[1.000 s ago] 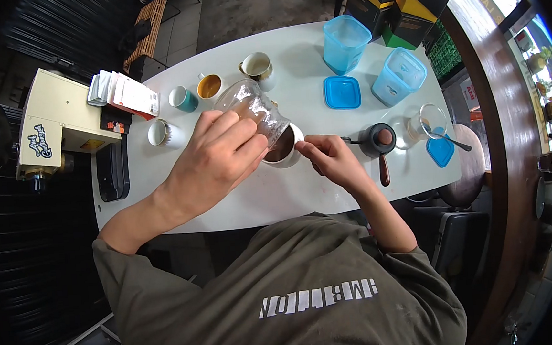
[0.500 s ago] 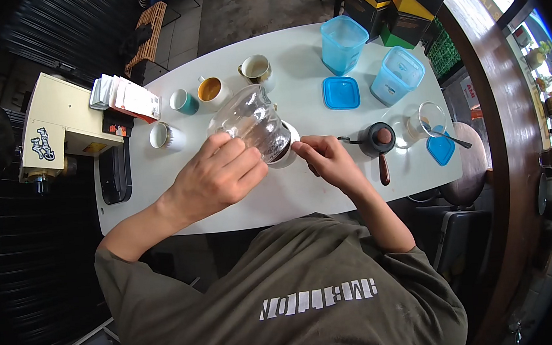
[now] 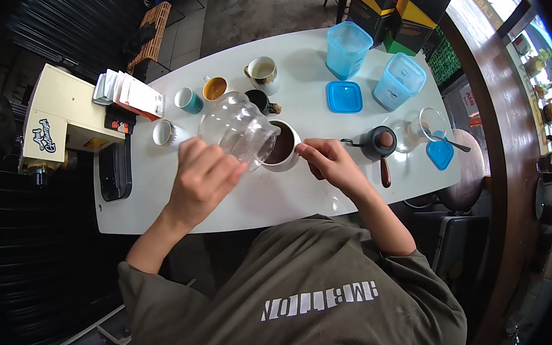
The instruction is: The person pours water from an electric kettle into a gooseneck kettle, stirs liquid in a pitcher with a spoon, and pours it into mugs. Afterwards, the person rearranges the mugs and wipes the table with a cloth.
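Observation:
My left hand [image 3: 200, 177] is closed on a clear glass carafe [image 3: 228, 125], tilted with its mouth over a white mug [image 3: 283, 167]. The carafe looks empty apart from a few drops or reflections. Dark brown liquid fills part of the mug, which stands on the table. On the mug's right side, my right hand [image 3: 331, 160] pinches its handle, which the fingers mostly hide. Just behind the mug is a black cup [image 3: 256, 98], partly covered by the carafe.
Around the white table [image 3: 240, 208] stand a teal cup [image 3: 188, 100], an orange-lined mug [image 3: 215, 88], a patterned mug [image 3: 263, 76], a white cup [image 3: 167, 134], a wooden-handled pot [image 3: 379, 143], a glass with spoon [image 3: 432, 123], blue containers [image 3: 348, 49] and a cream machine [image 3: 68, 121].
My left hand has moved left and lower, drawing the carafe back from over the mug, so the liquid inside shows more. My right hand stays at the handle.

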`<action>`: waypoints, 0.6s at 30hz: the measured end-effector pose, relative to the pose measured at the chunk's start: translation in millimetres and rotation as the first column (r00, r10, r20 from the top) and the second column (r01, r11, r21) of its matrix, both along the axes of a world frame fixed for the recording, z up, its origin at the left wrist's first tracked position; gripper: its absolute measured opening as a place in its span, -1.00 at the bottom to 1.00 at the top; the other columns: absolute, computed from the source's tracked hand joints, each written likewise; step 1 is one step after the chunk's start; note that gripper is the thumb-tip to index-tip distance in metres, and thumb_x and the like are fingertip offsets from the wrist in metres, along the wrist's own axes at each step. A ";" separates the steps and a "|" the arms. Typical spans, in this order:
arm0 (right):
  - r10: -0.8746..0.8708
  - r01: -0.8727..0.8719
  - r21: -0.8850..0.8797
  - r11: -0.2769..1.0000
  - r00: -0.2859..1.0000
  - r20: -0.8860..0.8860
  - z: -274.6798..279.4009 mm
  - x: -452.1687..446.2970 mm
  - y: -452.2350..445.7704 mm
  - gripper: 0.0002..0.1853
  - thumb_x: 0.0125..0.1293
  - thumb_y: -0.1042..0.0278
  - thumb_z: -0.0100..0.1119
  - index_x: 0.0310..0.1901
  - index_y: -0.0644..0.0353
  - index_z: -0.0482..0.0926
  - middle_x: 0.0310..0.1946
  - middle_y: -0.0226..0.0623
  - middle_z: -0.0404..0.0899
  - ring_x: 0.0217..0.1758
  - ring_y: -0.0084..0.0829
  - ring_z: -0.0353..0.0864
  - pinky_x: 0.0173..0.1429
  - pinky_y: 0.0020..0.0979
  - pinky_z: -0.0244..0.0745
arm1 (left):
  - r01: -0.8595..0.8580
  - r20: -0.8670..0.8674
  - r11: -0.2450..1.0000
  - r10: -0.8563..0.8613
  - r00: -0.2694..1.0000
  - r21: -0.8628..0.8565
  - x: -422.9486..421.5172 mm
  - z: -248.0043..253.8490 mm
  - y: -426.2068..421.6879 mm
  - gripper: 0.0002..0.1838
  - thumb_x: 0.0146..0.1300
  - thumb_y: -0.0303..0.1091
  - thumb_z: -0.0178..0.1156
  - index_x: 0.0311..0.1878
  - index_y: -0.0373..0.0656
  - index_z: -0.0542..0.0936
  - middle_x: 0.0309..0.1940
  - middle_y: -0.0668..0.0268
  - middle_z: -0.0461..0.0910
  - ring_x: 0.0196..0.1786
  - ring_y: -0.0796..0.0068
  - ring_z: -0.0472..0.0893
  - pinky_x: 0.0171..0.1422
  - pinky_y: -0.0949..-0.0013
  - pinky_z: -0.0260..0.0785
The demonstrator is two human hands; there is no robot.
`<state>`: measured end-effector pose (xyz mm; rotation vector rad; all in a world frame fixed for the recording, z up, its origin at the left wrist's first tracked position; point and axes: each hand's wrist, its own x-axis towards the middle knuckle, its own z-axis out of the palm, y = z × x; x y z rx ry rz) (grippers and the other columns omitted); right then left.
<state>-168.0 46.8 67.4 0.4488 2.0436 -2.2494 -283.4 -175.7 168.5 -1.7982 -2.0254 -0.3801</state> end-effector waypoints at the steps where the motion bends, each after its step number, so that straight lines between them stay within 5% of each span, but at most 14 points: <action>1: 0.000 0.000 0.003 1.000 1.000 -0.001 2.5 -0.3 0.7 -0.60 0.53 0.10 0.03 -0.43 0.19 0.48 -0.65 -0.65 0.17 -0.58 -0.75 0.11 -0.49 -0.54 0.00 | -0.107 0.149 0.989 0.091 0.985 0.101 -2.6 -2.3 -6.2 -0.85 0.13 -0.45 0.36 -0.41 -0.12 0.53 -0.45 0.40 0.38 -0.35 0.40 0.41 -0.05 0.30 0.29; 4: 0.008 -0.007 -0.047 0.999 1.000 0.026 11.8 0.0 5.4 -0.61 0.54 0.10 0.01 -0.42 0.17 0.46 -0.63 -0.65 0.17 -0.57 -0.74 0.10 -0.49 -0.54 -0.01 | -0.308 0.375 0.919 0.203 0.905 0.247 -6.6 -19.4 -28.9 -0.82 0.20 -0.49 0.35 -0.40 -0.20 0.49 -0.45 0.38 0.32 -0.41 0.42 0.33 -0.22 0.37 0.23; 6: 0.031 -0.032 -0.069 0.997 0.999 -0.010 14.5 -3.2 11.6 -0.64 0.55 0.11 0.00 -0.36 0.19 0.49 -0.62 -0.65 0.16 -0.57 -0.73 0.08 -0.49 -0.55 -0.03 | -0.596 0.705 0.707 0.195 0.682 0.381 -5.0 -37.0 -45.2 -0.82 0.32 -0.48 0.27 -0.37 -0.20 0.46 -0.44 0.42 0.29 -0.41 0.55 0.26 -0.24 0.46 0.20; 7: 0.053 -0.054 -0.066 0.996 0.999 -0.013 14.9 -5.8 16.5 -0.65 0.56 0.12 -0.01 -0.30 0.22 0.53 -0.61 -0.65 0.15 -0.57 -0.73 0.07 -0.48 -0.56 -0.04 | -0.600 0.708 0.702 0.193 0.679 0.384 -5.8 -48.8 -54.7 -0.82 0.32 -0.48 0.27 -0.37 -0.20 0.46 -0.44 0.42 0.29 -0.41 0.55 0.26 -0.24 0.46 0.20; 10: 0.078 -0.080 -0.092 0.993 0.996 -0.031 29.1 -19.4 27.4 -0.65 0.56 0.10 -0.02 -0.24 0.23 0.55 -0.61 -0.64 0.16 -0.57 -0.73 0.08 -0.49 -0.56 -0.05 | -0.701 0.814 0.512 0.006 0.581 0.497 -7.7 -94.7 -76.0 -0.82 0.43 -0.42 0.15 -0.33 -0.19 0.42 -0.41 0.47 0.26 -0.34 0.66 0.22 -0.17 0.49 0.17; 12: 0.125 -0.132 -0.104 0.986 0.990 -0.073 43.2 -36.0 34.8 -0.67 0.57 0.11 -0.04 -0.30 0.16 0.49 -0.62 -0.64 0.15 -0.59 -0.73 0.07 -0.50 -0.57 -0.08 | -0.837 0.892 0.318 -0.238 0.385 0.446 -4.7 -129.8 -84.9 -0.82 0.48 -0.37 0.07 -0.29 -0.18 0.39 -0.39 0.50 0.24 -0.28 0.68 0.21 -0.12 0.47 0.15; 17: 0.188 -0.191 -0.013 0.982 0.976 -0.107 71.2 -112.8 43.3 -0.67 0.53 0.08 0.00 -0.33 0.14 0.47 -0.61 -0.65 0.14 -0.58 -0.73 0.06 -0.51 -0.55 -0.06 | -0.895 0.934 0.341 -0.307 0.184 0.289 5.3 -195.6 -111.6 -0.79 0.48 -0.30 0.07 -0.31 -0.13 0.37 -0.39 0.50 0.22 -0.24 0.67 0.22 -0.08 0.50 0.12; 18: 0.227 -0.231 -0.023 0.973 0.968 -0.107 77.7 -130.6 41.1 -0.66 0.57 0.11 -0.04 -0.41 0.02 0.31 -0.57 -0.66 0.09 -0.57 -0.73 0.01 -0.51 -0.55 -0.11 | -0.898 0.931 0.327 -0.312 0.189 0.292 6.9 -201.9 -114.0 -0.79 0.48 -0.30 0.07 -0.31 -0.13 0.37 -0.39 0.50 0.22 -0.24 0.67 0.22 -0.08 0.50 0.12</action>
